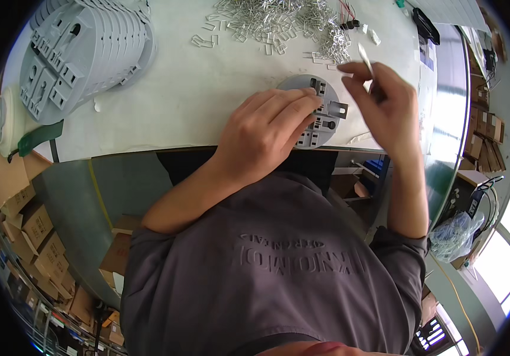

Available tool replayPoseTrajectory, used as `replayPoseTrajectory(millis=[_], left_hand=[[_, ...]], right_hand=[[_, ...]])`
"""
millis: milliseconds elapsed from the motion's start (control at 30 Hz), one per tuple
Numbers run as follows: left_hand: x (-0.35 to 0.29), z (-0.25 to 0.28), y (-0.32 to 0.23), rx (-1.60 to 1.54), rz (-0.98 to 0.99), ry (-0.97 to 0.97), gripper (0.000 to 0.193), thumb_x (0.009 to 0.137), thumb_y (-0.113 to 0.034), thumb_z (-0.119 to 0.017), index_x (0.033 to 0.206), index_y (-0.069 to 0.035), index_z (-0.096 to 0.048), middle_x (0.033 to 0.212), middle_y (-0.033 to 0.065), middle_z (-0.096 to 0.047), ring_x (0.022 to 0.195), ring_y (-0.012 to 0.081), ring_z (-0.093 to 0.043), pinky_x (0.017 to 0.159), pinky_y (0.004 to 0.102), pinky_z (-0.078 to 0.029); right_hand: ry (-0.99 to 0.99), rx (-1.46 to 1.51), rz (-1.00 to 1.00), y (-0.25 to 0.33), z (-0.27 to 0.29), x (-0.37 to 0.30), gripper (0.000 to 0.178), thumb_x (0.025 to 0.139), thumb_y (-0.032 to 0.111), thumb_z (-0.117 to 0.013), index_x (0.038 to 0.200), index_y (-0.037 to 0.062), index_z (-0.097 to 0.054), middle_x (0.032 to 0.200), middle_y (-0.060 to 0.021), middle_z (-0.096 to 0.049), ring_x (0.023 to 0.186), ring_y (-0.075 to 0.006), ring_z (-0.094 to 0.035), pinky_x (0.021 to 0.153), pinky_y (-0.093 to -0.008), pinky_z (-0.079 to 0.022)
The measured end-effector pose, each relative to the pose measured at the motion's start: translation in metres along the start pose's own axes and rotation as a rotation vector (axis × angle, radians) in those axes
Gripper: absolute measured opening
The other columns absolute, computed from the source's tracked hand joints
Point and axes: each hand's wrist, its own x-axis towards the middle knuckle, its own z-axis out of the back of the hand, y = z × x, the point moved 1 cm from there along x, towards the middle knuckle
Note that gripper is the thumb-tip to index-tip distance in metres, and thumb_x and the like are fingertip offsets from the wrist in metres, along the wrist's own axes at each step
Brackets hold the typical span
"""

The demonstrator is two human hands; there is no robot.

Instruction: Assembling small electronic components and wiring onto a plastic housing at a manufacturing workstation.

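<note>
Near the front edge of the table lies a round grey plastic base (320,135) with slots and raised blocks. My left hand (258,130) lies across its left part, fingers pressed together against it and hiding that side. A flat tab with a hole (339,110) juts out at the base's right side. Just right of the base, my right hand (390,104) is raised with curled fingers around a slim pale tool (365,56), whose tip points up and away from me. Its exact kind cannot be made out. The right thumb and forefinger are apart from the base.
A heap of small bent metal clips (279,24) spreads over the far side of the table. Stacked grey bases (89,53) stand at the far left. Small black parts with red wires (350,25) lie beyond my right hand. Cardboard boxes (44,237) fill the left floor area.
</note>
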Motion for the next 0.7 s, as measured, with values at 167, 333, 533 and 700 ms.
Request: replayPoseTrajectory(millis=[167,333,533,700], left_hand=[[0.001,0.007,0.008,-0.188,0.066,-0.002,0.031,0.086,0.004,-0.083,0.115,-0.004,-0.077,0.12,0.0088,-0.08,0.088,0.0196,-0.073,0.074,0.0289,-0.058],[0.005,0.014,0.008,-0.224,0.104,0.068,0.036,0.084,0.006,-0.085,0.118,-0.002,-0.078,0.12,0.0097,-0.08,0.088,0.0175,-0.072,0.074,0.0268,-0.057],[0.022,0.024,0.005,-0.264,0.199,0.19,0.053,0.082,0.008,-0.084,0.133,-0.003,-0.073,0.118,0.0098,-0.081,0.088,0.0153,-0.071,0.074,0.0257,-0.057],[0.05,0.022,0.004,-0.237,0.193,0.218,0.066,0.081,0.009,-0.083,0.144,-0.005,-0.067,0.112,0.0084,-0.082,0.084,0.0139,-0.07,0.074,0.0251,-0.057]], right_hand=[[-0.185,0.006,0.562,-0.033,-0.036,-0.017,0.03,0.085,0.007,-0.085,0.115,0.0114,-0.082,0.121,-0.0046,-0.072,0.061,-0.0155,-0.061,0.055,-0.0278,-0.051],[-0.414,-0.056,0.643,-0.052,-0.047,-0.019,0.033,0.083,0.006,-0.085,0.115,0.0119,-0.082,0.122,-0.0043,-0.071,0.06,-0.0137,-0.06,0.054,-0.0273,-0.049],[-0.438,-0.015,0.63,-0.046,-0.062,-0.029,0.033,0.083,0.007,-0.084,0.116,0.0145,-0.081,0.123,-0.0033,-0.07,0.06,-0.0133,-0.058,0.053,-0.0279,-0.048],[-0.501,-0.008,0.577,-0.046,-0.07,-0.031,0.032,0.084,0.009,-0.084,0.115,0.0166,-0.082,0.123,-0.0022,-0.07,0.058,-0.0133,-0.056,0.052,-0.0275,-0.047]])
